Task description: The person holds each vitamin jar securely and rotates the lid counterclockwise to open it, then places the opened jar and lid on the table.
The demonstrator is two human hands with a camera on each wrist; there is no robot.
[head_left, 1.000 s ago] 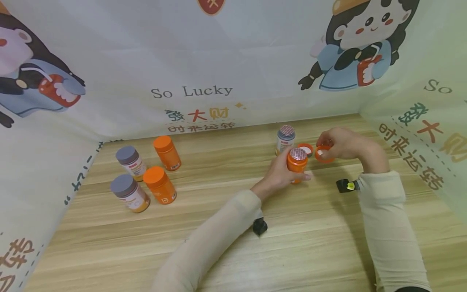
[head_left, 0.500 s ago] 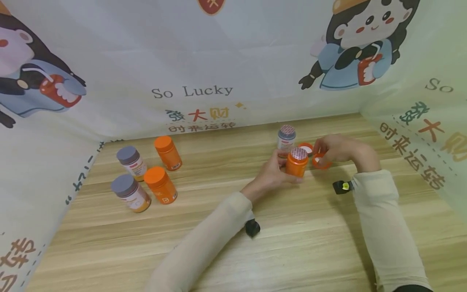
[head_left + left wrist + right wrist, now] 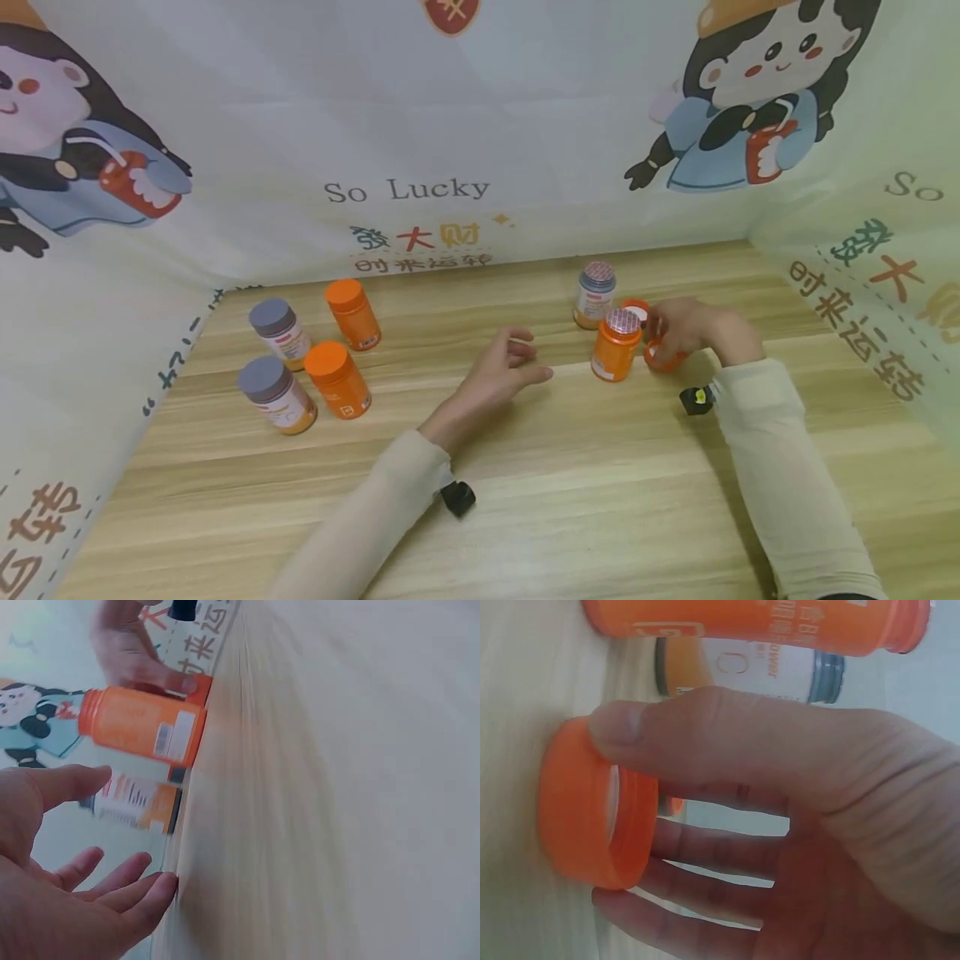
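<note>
An uncapped orange bottle (image 3: 615, 354) with a foil-sealed mouth stands upright on the right half of the table. My left hand (image 3: 497, 373) is off to its left, holding nothing, thumb and fingers apart. On the bottle's other side my right hand (image 3: 692, 327) holds an orange cap (image 3: 574, 810), thumb on one side of the rim and fingers at the other. The cap sits on the tabletop, hollow side up. Just behind the orange bottle is an uncapped grey-necked bottle (image 3: 596, 298) with a white label. A second upturned cap (image 3: 635, 307) is partly hidden behind the orange bottle.
Two grey-capped bottles (image 3: 277, 396) and two orange-capped bottles (image 3: 337, 382) stand grouped on the left of the wooden table (image 3: 525, 508). A printed cloth (image 3: 525, 142) rises behind and at both sides.
My left hand has let go of the orange bottle and drawn back to the left. The right hand has brought the orange cap slightly nearer to me. The view has shifted a little.
</note>
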